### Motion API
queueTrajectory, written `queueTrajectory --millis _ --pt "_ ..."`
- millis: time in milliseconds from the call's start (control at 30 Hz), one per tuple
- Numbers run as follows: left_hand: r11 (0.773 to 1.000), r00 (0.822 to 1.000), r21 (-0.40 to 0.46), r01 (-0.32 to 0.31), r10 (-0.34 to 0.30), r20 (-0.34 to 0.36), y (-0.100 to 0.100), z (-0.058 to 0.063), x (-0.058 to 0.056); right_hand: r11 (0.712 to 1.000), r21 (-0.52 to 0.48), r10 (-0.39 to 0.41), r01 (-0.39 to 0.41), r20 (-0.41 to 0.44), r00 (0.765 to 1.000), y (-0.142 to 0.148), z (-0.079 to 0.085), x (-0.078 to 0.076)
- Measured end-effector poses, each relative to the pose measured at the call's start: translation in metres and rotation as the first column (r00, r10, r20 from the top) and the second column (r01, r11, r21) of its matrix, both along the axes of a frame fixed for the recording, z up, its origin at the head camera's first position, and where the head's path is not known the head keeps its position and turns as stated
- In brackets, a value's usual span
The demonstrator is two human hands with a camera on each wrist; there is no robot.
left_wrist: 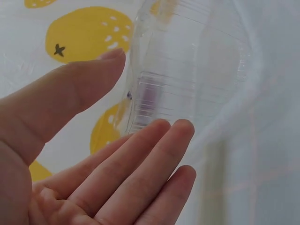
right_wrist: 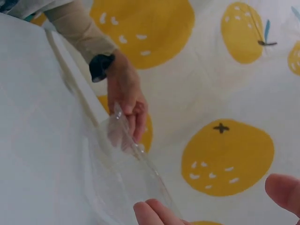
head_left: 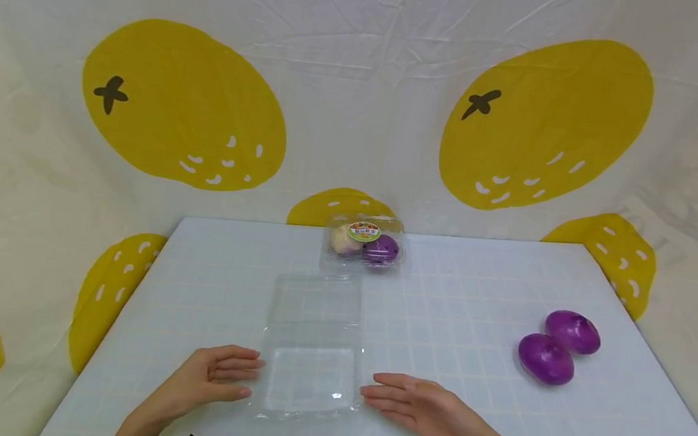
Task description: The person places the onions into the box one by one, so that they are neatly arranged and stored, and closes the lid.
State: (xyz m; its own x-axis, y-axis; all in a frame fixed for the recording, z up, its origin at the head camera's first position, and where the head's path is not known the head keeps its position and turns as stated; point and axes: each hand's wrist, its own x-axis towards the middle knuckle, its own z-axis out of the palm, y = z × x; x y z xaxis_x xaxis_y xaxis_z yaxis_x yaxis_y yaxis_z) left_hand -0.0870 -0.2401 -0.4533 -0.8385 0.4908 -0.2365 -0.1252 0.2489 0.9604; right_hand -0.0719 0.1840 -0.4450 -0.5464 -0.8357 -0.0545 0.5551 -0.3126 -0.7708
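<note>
An unfolded clear plastic clamshell box point(head_left: 310, 374) lies on the table, its lid point(head_left: 317, 298) laid back away from me. To its left is my left hand point(head_left: 217, 376), fingers fairly straight and pointing at the box's side. My right hand point(head_left: 419, 411) mirrors it on the other side, fingers extended, fingertips close to the box wall. Whether either hand touches the plastic I cannot tell. In the left wrist view, the left fingers point(left_wrist: 150, 178) and thumb are spread apart with nothing between them, the clear box point(left_wrist: 187, 70) just beyond.
Two shiny purple onion-like vegetables point(head_left: 547, 360) lie together on the table's right side. At the back edge stands a closed clear box point(head_left: 388, 225) with a label, holding one pale and one purple item. A fruit-printed cloth point(head_left: 358, 108) hangs behind the table.
</note>
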Motion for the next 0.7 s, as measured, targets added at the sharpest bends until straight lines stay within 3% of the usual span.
queueTrajectory --millis 267,700 --pt "0.999 1.0 0.029 0.024 -0.023 -0.01 0.015 -0.001 -0.005 1.0 -0.003 -0.005 0.005 -0.106 0.994 0.016 -0.004 -0.002" --pt "0.994 0.995 0.078 0.077 -0.072 -0.063 0.038 -0.003 -0.013 0.996 0.057 -0.062 0.072 -0.163 0.985 0.038 -0.013 -0.006"
